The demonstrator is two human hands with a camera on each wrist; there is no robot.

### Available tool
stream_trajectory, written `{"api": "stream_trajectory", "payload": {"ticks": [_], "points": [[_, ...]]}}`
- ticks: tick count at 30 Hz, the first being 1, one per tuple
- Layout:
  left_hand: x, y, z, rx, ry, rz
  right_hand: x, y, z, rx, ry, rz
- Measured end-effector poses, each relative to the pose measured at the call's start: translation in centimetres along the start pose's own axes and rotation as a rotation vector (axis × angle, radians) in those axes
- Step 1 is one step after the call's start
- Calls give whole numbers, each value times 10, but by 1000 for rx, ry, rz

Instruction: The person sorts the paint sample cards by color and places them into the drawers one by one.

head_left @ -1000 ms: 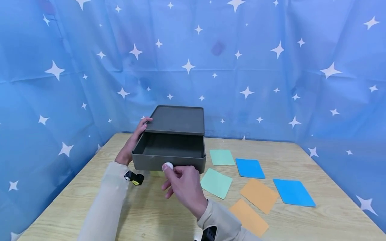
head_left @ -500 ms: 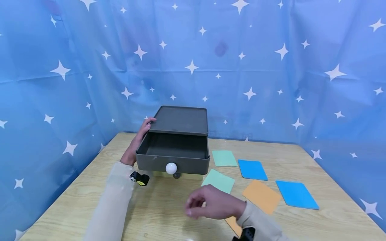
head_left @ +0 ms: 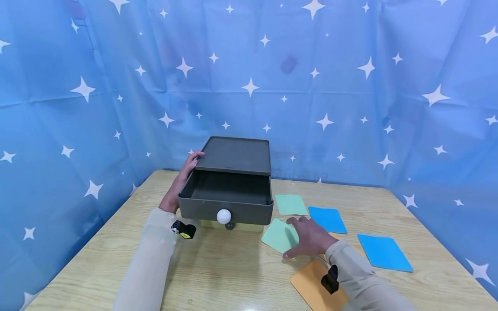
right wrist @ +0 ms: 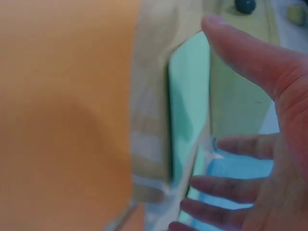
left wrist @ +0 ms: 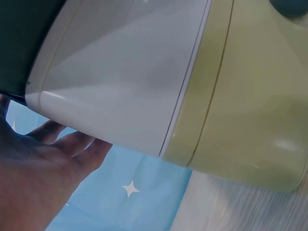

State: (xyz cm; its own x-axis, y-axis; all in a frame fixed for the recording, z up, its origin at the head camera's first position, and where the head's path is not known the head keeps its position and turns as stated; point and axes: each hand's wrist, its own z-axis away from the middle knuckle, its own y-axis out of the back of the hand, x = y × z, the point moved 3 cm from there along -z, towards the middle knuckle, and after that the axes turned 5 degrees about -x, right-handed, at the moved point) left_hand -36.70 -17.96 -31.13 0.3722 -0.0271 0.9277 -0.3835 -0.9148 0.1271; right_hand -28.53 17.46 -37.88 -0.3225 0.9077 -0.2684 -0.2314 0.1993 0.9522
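A small drawer cabinet, its dark grey top [head_left: 235,155] uppermost, stands left of centre on the table. Its upper grey drawer [head_left: 202,210] is pulled out, with a white round knob [head_left: 223,216] on the front. Against the cabinet's left side rests my left hand [head_left: 180,183], fingertips at the top edge; the left wrist view shows its fingers along the pale side panel [left wrist: 120,82]. My right hand [head_left: 311,237] hovers with spread fingers and nothing in them. It is over a green card [head_left: 277,235] and partly hides an orange card [head_left: 359,251] behind it.
Another green card [head_left: 291,204] lies farther back, beside two blue cards [head_left: 330,219] to the right. A second orange card [head_left: 316,283] lies near the front, under the right forearm. Below the grey drawer shows a yellow-green drawer [head_left: 249,227] with a dark knob. A starry curtain [head_left: 249,108] surrounds the table.
My right hand has let go of the white knob, drawn back, then swung right to the cards, its fingers spreading. My left hand has stayed on the cabinet.
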Motion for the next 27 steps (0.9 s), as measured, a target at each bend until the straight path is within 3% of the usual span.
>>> {"api": "stream_trajectory", "payload": {"ticks": [6,17,23,27], "points": [[-3,0,-4,0,-5,-14,3,-5,-2,-6,-52,19],[2,1,-2,24,-8,-18,-3,-3,-6,18,-57,-3],[2,0,1,33,-1,-1,-3,-2,-7,-3,-21,-5],[0,0,3,27,9,-5,-2,2,-7,-34,87,-12]]}}
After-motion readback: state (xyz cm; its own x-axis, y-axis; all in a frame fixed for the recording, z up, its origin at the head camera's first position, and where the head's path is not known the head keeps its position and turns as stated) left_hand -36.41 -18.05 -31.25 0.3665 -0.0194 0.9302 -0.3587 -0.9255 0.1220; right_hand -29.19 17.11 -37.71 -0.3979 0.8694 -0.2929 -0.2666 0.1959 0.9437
